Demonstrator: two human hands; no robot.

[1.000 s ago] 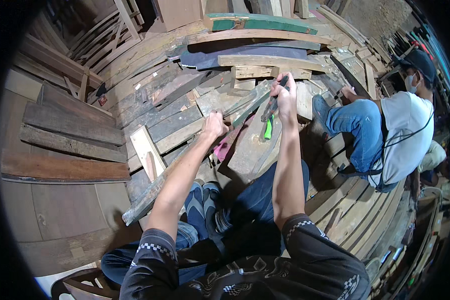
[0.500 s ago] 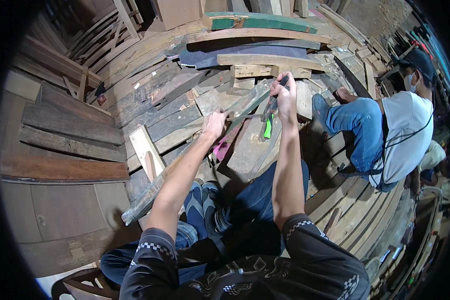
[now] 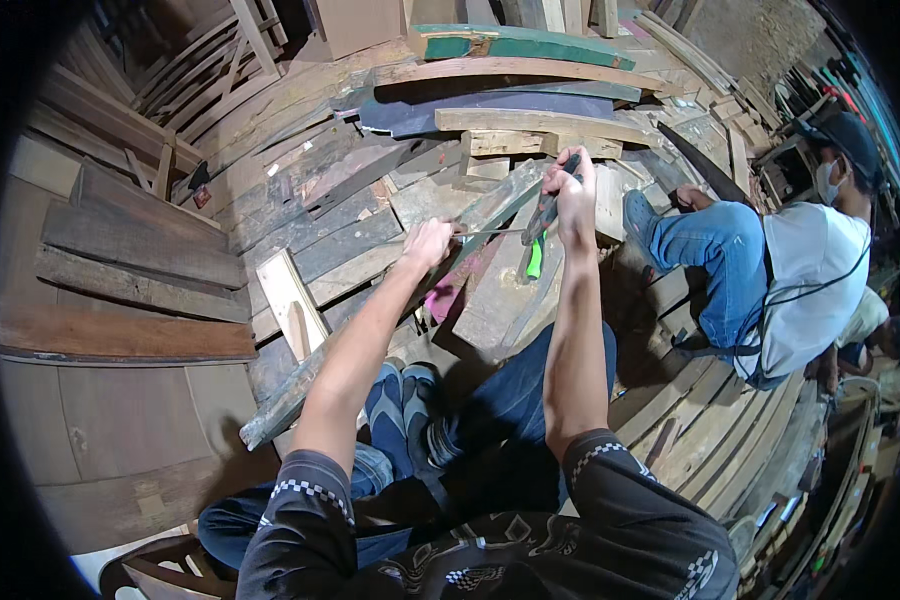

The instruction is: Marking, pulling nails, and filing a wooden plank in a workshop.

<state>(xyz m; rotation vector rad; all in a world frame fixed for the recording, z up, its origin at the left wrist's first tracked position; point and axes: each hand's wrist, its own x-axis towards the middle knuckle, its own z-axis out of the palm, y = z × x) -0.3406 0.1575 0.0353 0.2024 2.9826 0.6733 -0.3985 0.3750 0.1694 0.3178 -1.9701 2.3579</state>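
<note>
A long weathered wooden beam (image 3: 292, 393) slants from my lower left up toward my hands. My left hand (image 3: 430, 243) is closed over it, gripping one end of a thin metal rod (image 3: 492, 232). The rod's other end meets a dark grey hand tool (image 3: 542, 215) that my right hand (image 3: 570, 205) grips; its exact kind is unclear. A dark grip shows above my right fingers. Just below this tool is a bright green handle (image 3: 536, 260), lying over a wide plank (image 3: 505, 300); I cannot tell whether they are joined.
Stacked boards, a green-painted one (image 3: 520, 45) among them, lie ahead. A pale wood piece (image 3: 292, 305) rests left of the beam. At right sits a co-worker (image 3: 810, 260) in a white shirt and jeans, near a dark saw-like blade (image 3: 703, 160). Slats (image 3: 710, 430) lie lower right.
Both hands keep their grips and have barely moved. The co-worker at right has shifted slightly, head turned a little.
</note>
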